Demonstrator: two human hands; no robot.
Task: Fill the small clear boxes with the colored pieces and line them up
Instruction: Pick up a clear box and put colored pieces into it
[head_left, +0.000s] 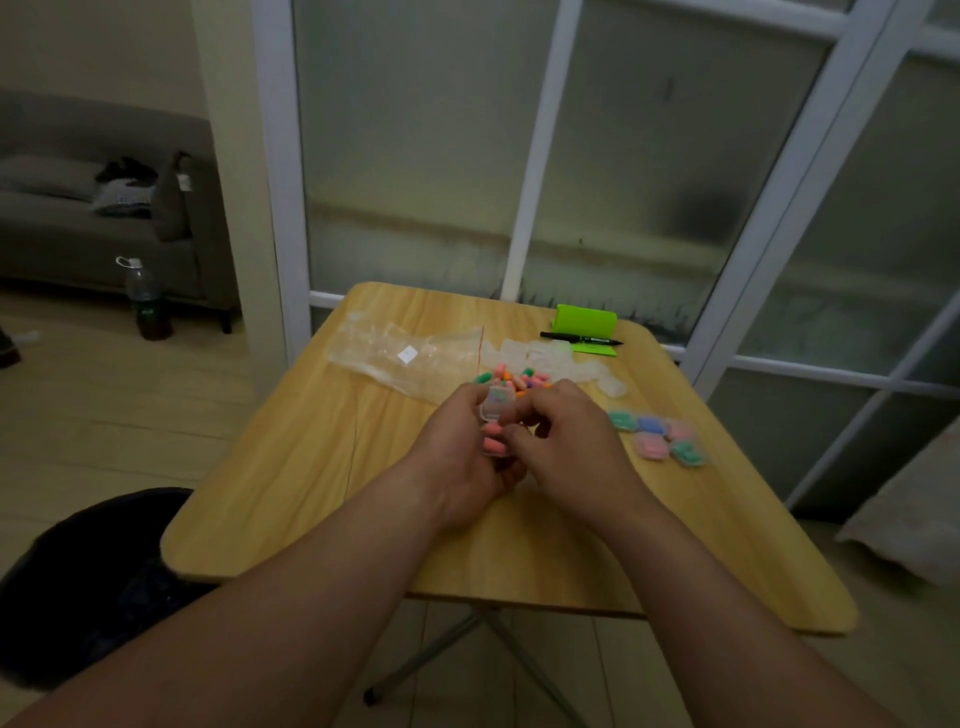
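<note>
Wooden table (291, 499), clear plastic bag (410, 358), loose colored pieces (511, 375), empty clear boxes (566, 364), filled boxes (660, 439), black pen (579, 339), green stand (584, 319)

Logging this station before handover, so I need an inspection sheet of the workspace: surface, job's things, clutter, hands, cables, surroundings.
Surface: wooden folding table, dimly lit.
Job's things: open clear box holding pink pieces, held above the table; loose colored pieces in a pile; empty boxes behind the pile; five filled boxes grouped at the right.
Clutter: clear plastic bag; black pen at a green item.
Hands: left hand grips the clear box; right hand has curled fingers at it, its grip hidden.
Cables: nothing seen.
Surroundings: frosted glass doors, sofa, bottle on the floor.
</note>
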